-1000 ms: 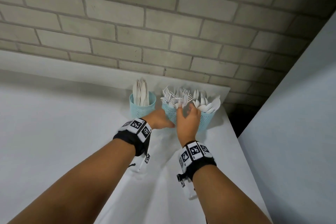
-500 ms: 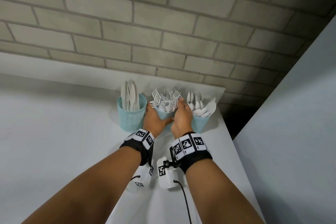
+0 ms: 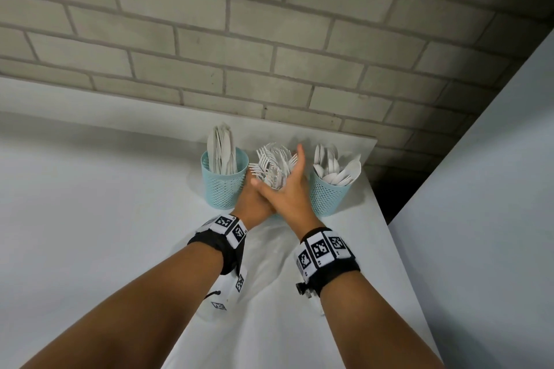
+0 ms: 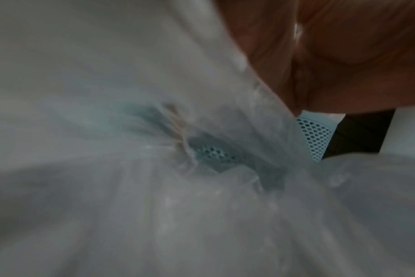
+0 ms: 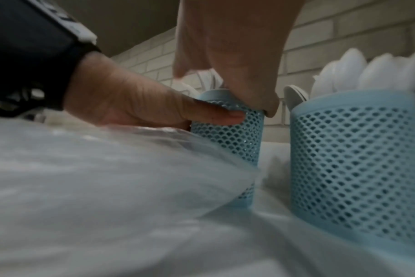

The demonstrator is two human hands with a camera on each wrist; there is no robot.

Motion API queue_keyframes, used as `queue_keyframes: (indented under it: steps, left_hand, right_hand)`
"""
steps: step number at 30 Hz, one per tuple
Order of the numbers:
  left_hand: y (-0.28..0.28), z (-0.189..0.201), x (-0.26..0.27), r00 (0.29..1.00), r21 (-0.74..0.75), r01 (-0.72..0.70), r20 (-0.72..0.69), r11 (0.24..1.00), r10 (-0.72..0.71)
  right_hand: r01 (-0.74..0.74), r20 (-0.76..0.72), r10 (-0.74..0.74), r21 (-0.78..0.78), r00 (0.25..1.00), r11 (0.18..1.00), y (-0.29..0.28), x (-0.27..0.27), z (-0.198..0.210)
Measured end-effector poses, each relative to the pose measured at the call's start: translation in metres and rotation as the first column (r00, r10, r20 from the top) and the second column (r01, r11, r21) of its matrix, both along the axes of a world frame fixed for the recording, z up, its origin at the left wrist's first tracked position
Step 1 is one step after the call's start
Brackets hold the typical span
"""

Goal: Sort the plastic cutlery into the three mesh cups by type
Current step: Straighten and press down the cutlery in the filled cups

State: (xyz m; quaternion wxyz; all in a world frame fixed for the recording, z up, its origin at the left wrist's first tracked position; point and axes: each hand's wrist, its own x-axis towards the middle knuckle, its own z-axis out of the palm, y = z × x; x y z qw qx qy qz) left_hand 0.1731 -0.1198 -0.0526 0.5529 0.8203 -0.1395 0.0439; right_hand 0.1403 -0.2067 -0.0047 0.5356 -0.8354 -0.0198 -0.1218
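Three blue mesh cups stand in a row at the far edge of the table (image 3: 90, 219): knives (image 3: 222, 148) left, forks (image 3: 274, 166) middle, spoons (image 3: 337, 169) right. The left hand (image 3: 254, 204) grips the middle cup (image 5: 228, 135), thumb flat on its mesh. The right hand (image 3: 287, 192) rests spread over the forks (fingers relaxed, pinching nothing).

mesh cups (image 3: 223, 186): 3 | hands (image 3: 287, 192): 2 | wristbands (image 3: 325, 252): 2
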Motion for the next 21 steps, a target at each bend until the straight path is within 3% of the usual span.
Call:
queue_keyframes:
  steps: [3,6,10,15,19,21]
  left_hand:
    - [-0.004,-0.001,-0.001,0.999,-0.023,-0.037,0.038,0.999,0.038]
    - [-0.004,-0.003,0.001,0.985,-0.005,-0.147,-0.09,0.989,0.146]
    - [-0.004,-0.004,0.004,0.982,-0.016,-0.126,-0.146,0.992,0.122]
    - [-0.008,-0.003,0.005,0.98,-0.059,-0.169,-0.12,0.984,0.161]
    - [-0.008,-0.007,0.01,0.98,-0.051,-0.173,-0.105,0.984,0.167]
    - [-0.006,-0.005,0.011,0.981,-0.055,-0.15,-0.13,0.987,0.142]
  right_hand:
    - [0.089,0.068,-0.075,-0.24,0.995,0.967,0.001,0.01,0.008]
    - [0.125,0.058,-0.113,-0.296,0.992,0.947,0.003,0.025,0.018]
    - [0.02,-0.002,-0.022,-0.367,1.0,0.93,0.012,0.042,0.018]
    - [0.086,0.029,-0.081,-0.241,0.996,0.967,0.005,0.058,0.014]
    - [-0.006,0.056,0.029,-0.374,0.998,0.927,0.008,0.057,0.015]
    - [0.019,0.092,0.009,-0.293,0.996,0.956,0.006,0.058,0.014]
